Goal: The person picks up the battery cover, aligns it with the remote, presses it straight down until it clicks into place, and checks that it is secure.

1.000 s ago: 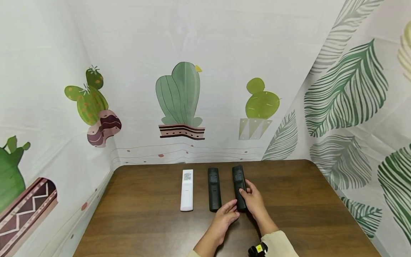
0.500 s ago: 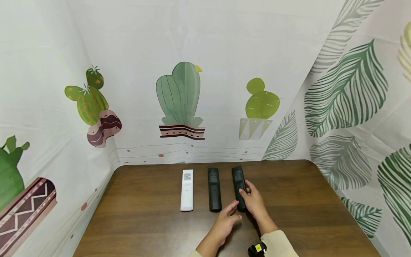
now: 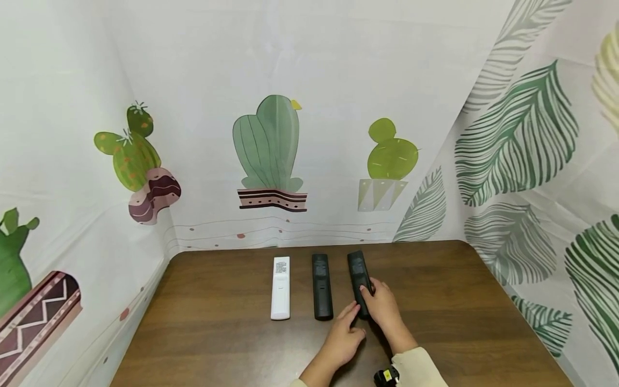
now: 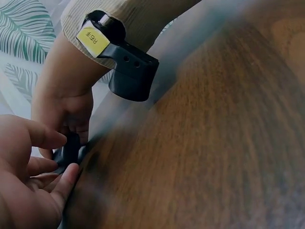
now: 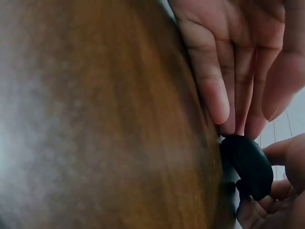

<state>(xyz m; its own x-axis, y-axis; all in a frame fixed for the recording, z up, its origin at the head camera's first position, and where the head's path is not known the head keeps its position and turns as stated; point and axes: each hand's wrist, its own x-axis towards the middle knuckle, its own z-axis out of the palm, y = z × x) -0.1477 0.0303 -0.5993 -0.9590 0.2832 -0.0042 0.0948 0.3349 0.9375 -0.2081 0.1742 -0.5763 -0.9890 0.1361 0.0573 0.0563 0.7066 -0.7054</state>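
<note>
Three remote controls lie back side up in a row on the brown table. The black remote (image 3: pixel 358 275) on the right tilts slightly, its far end toward the left. My right hand (image 3: pixel 385 305) grips its near half, thumb on top and fingers along the right side. My left hand (image 3: pixel 342 339) has its fingers extended, with the tips at the remote's lower left edge. In the right wrist view, the straight fingers of the left hand (image 5: pixel 233 71) meet the end of the black remote (image 5: pixel 250 167). The left wrist view shows both hands around that remote's near end.
To the left lie a second black remote (image 3: pixel 321 287) and a white remote (image 3: pixel 280 290), side by side and apart. The wooden table (image 3: pixel 208 322) ends at a patterned cloth backdrop (image 3: pixel 329 161). A black wrist camera (image 3: pixel 386 376) sits on my right sleeve.
My left hand has shifted slightly right, its fingertips now closer against the black remote's lower edge. The right hand keeps its grip. The head view has moved slightly.
</note>
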